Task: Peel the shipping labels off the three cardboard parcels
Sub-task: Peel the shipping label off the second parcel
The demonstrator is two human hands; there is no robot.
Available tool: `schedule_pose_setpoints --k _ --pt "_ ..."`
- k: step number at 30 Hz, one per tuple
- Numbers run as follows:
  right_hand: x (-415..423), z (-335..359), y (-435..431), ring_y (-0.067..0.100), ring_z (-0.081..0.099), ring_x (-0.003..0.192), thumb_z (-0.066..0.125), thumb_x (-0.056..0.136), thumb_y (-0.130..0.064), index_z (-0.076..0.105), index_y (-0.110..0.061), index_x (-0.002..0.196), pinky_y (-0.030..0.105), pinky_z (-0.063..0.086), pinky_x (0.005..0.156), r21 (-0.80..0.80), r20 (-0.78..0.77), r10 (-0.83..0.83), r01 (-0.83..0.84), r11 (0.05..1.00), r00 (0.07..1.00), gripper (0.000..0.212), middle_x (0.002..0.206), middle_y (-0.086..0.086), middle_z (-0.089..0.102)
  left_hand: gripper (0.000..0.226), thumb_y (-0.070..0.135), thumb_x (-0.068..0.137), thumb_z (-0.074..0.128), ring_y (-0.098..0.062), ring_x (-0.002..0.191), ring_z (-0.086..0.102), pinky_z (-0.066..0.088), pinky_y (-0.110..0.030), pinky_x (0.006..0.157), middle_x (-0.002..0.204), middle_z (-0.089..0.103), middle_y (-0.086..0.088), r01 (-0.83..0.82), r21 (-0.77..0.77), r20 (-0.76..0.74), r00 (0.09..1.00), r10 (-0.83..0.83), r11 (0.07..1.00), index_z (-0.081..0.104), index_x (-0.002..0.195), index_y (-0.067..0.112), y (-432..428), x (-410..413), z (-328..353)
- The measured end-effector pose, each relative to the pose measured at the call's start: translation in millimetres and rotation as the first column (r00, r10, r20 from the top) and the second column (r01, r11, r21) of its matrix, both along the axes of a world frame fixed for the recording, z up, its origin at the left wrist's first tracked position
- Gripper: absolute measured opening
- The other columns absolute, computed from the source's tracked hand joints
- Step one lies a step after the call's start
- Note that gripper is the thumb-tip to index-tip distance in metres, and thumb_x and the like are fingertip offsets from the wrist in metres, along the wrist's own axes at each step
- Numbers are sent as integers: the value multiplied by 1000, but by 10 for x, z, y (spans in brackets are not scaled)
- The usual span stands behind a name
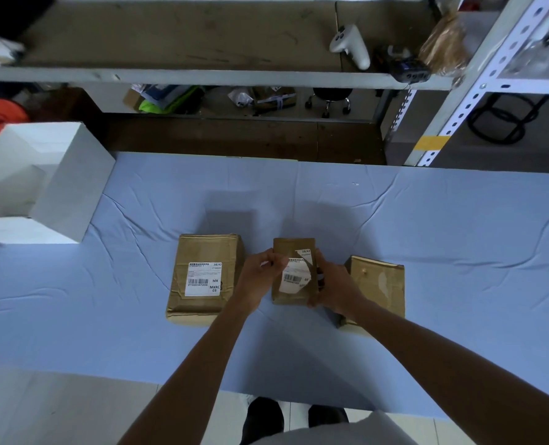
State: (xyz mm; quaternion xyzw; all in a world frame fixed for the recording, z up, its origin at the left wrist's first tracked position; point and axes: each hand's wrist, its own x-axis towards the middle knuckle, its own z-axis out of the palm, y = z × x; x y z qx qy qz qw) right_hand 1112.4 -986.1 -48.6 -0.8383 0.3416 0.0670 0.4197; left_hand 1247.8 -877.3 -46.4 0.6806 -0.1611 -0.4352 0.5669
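Three brown cardboard parcels lie in a row on the blue cloth. The left parcel (204,277) carries a whole white label (203,279) with barcode. On the middle parcel (294,248) the white label (295,274) is partly torn and lifted at its left side. My left hand (260,271) pinches that lifted label edge. My right hand (334,284) grips the middle parcel's right side. Behind my right wrist sits the right parcel (379,284), showing no label, only a pale patch.
Blue cloth (459,236) covers the table. White boxes (42,181) stand at the table's left end. Behind the table is a metal shelf (202,73) with a white controller (351,43) and clutter. My feet show under the table's near edge.
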Motion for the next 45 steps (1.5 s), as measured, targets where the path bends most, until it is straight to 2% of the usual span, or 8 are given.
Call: schedule_pose_setpoints --k 4,14,20,24,31,36,41,45 --pt "7 -75 -4 28 62 110 87 56 -12 11 -15 150 37 50 93 -32 -30 22 -23 999 999 121 118 10 66 16 4 89 60 -10 72 65 47 -14 61 85 67 -7 45 27 -11 999 -45 999 63 75 10 23 45 68" --pt "15 -142 11 30 58 117 88 57 -15 4 -12 151 39 49 96 -52 -56 20 -23 998 998 126 128 13 60 19 3 89 58 -14 72 67 50 -20 61 84 67 -5 68 7 -33 997 -68 998 61 72 9 39 44 83" --pt "-18 -180 64 28 62 108 86 58 -16 -3 -20 151 42 55 86 -53 -47 -23 21 998 999 128 123 12 61 16 0 87 59 -7 64 67 50 -17 57 76 67 -3 55 -32 -50 997 -57 998 59 72 5 51 14 133" --pt "-49 -172 83 24 64 101 79 67 -8 -6 -18 151 32 56 79 -36 -3 -43 43 998 999 120 120 11 63 18 11 90 59 -11 69 68 52 -27 67 76 69 -3 42 -17 -68 997 -43 999 63 73 11 52 2 128" --pt "-70 -192 104 27 60 111 80 68 -12 -10 -18 150 34 53 87 -47 -20 -26 25 999 999 122 129 12 56 31 39 83 66 -24 75 61 45 -36 73 72 62 -10 -43 138 5 999 43 990 58 65 14 26 23 65" --pt "-79 -210 115 29 61 111 80 67 -13 -10 -21 149 41 54 88 -50 -13 -33 33 998 999 122 126 12 59 28 29 84 65 -12 60 61 45 -22 58 69 68 -5 4 215 196 980 -47 977 68 88 1 -3 -48 67" --pt "-92 -234 124 29 63 108 81 66 -12 -13 -23 149 43 56 85 -31 15 -54 54 998 998 126 123 11 61 31 21 85 66 -6 59 66 46 -12 52 75 69 -8 30 199 202 977 -71 980 61 96 -8 -1 -65 48" --pt "-99 -281 122 30 63 105 83 61 -10 -16 -29 147 45 56 84 -18 20 -54 54 998 998 132 121 11 62 23 26 86 64 -20 75 65 45 -27 67 83 71 -14 27 174 181 982 -58 984 68 93 5 9 -74 28"
